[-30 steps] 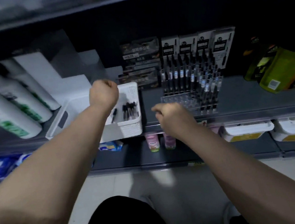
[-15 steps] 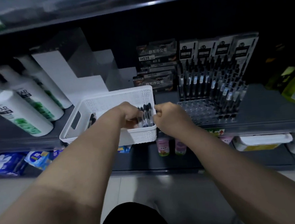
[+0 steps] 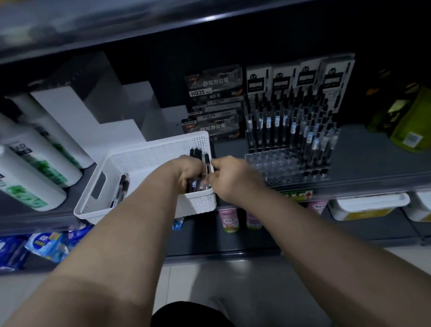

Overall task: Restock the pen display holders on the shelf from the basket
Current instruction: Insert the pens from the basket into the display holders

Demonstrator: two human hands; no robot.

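Note:
A white perforated basket sits on the dark shelf, left of a clear tiered pen display holder. My left hand is inside the basket's right end and grips a bunch of black pens that stand up out of its fist. My right hand is just right of the basket's rim, and its fingers pinch one pen of that bunch. A few more pens lie in the basket's left part. The holder's back rows hold many black pens; its front rows of holes stand empty.
White bottles with green labels lie left of the basket. Boxed pen packs are stacked behind it, and green pouches sit at the right. A lower shelf holds small pink bottles and white tubs.
My left hand came down from above into the basket and closed on the bunch of pens. My right hand moved left to the basket's rim and took hold of one pen.

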